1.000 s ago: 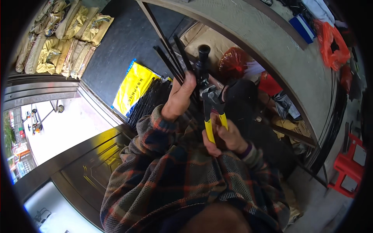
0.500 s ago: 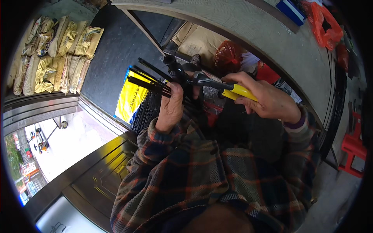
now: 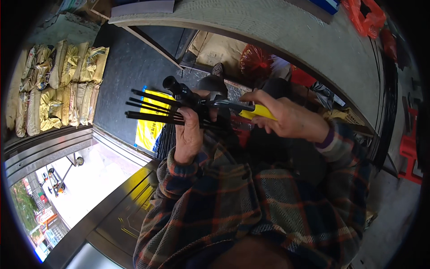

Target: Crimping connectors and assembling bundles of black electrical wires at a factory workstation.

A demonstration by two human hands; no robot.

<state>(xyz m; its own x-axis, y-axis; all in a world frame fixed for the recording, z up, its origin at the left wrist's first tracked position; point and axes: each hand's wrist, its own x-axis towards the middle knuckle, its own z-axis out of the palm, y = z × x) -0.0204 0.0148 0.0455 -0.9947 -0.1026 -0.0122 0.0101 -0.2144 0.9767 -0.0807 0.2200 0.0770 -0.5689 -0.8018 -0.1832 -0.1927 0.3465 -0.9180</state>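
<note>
My left hand (image 3: 190,133) is closed around a black assembly of thin rods (image 3: 150,107) and a thick tube (image 3: 180,89). The rods fan out to the left, and the tube's round end points up and left. What kind of object it is, I cannot tell. My right hand (image 3: 293,117) grips the yellow handles of a pair of pliers (image 3: 257,112). Their dark metal head reaches left to the black assembly, beside my left fingers. Exactly what the jaws touch is hidden. Both hands are in front of my chest, above my lap.
A grey tabletop (image 3: 251,20) crosses the far side, with a red plastic bag (image 3: 366,20) on it. Tan sacks (image 3: 58,89) are stacked at left. A yellow package (image 3: 148,132) lies beyond my left hand. A red stool (image 3: 410,148) is at right, a dark door panel (image 3: 121,215) at lower left.
Both hands have shifted slightly left with the black assembly and the pliers. The rods now lie flatter, pointing more to the left. The whole view has turned a little.
</note>
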